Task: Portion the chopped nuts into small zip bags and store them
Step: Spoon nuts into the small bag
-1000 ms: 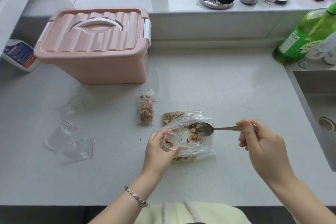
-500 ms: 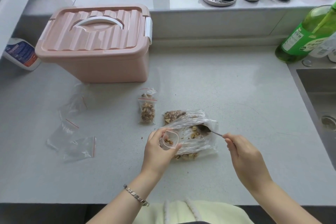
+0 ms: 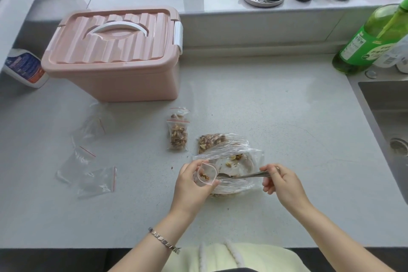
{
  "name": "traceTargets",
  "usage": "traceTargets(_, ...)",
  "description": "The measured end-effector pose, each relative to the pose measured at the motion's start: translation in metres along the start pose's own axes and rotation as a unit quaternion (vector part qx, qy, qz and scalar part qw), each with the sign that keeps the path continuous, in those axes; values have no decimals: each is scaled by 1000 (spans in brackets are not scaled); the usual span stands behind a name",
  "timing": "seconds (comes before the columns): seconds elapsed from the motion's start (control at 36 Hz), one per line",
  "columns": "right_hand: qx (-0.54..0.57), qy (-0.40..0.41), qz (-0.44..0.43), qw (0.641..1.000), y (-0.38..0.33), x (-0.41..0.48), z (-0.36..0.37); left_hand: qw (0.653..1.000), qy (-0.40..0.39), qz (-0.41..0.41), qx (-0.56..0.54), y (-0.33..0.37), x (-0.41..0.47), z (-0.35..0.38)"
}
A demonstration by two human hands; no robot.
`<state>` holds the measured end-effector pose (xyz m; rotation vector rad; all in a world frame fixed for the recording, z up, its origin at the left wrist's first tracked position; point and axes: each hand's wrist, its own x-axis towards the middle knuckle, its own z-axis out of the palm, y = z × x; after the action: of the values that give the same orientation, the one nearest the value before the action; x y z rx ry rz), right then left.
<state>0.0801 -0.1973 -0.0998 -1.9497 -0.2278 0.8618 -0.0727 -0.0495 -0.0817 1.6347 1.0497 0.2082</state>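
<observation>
The left hand [image 3: 194,185] is curled around a small zip bag [image 3: 207,175], thumb and fingers pinching its sides so that the red-edged mouth gapes upward in a rounded opening. A few chopped nuts [image 3: 204,176] lie at the bottom of it. The right hand [image 3: 280,180] is closed in a pinch on the handle end of a metal spoon [image 3: 242,175], which lies nearly level with its bowl touching the right rim of the small bag's mouth. How much the bowl carries is too blurred to tell. Both hands are over the large clear bag of nuts [image 3: 229,154], which lies crumpled on the grey counter [image 3: 276,117], with the rest of the nuts gathered at its far left corner and under its near edge. Two filled small bags [image 3: 177,134] lie just beyond, one partly under the other, in front of the closed pink storage box [image 3: 114,55]. Empty zip bags [image 3: 97,180] are scattered well to the left. Half a second ago the spoon was angled down into the large bag with its bowl among the nuts. It has since been lifted out and swung left to the small bag, and the right hand now sits higher and further right. The left hand's grip on the small bag has not changed.
</observation>
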Motion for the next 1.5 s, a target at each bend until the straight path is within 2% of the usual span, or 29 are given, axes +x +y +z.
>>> traceTargets(0.17,83,-36,83,992,-2,1,11,1000,9,-7,-10,-1,1,-1)
traceTargets(0.28,120,-24,120,985,-3,2,6,1000,14,-10,-18,0,1,-3)
traceTargets(0.61,142,41,62,987,-24,-3,-33,1000,5,-9,-9,1,2,0)
traceTargets(0.92,109,41,-50,992,-85,-23,-39,1000,-3,6,6,4,5,4)
traceTargets(1.03,64,30,-105,992,-101,-31,-28,1000,-7,7,0,7,6,6)
traceTargets(1.08,7,27,-145,989,-105,-36,-20,1000,-6,15,4,8,6,7)
traceTargets(1.22,-164,13,-283,945,-108,-49,-2,1000,-4,27,3,9,5,9)
traceTargets(1.36,-232,28,-391,890,-110,-56,-2,1000,3,24,-4,6,5,9)
traceTargets(1.42,-222,49,-400,888,-111,-59,-9,1000,5,16,-9,6,4,8)
traceTargets(1.5,-173,75,-348,918,-111,-60,-21,1000,15,5,-19,4,4,5)
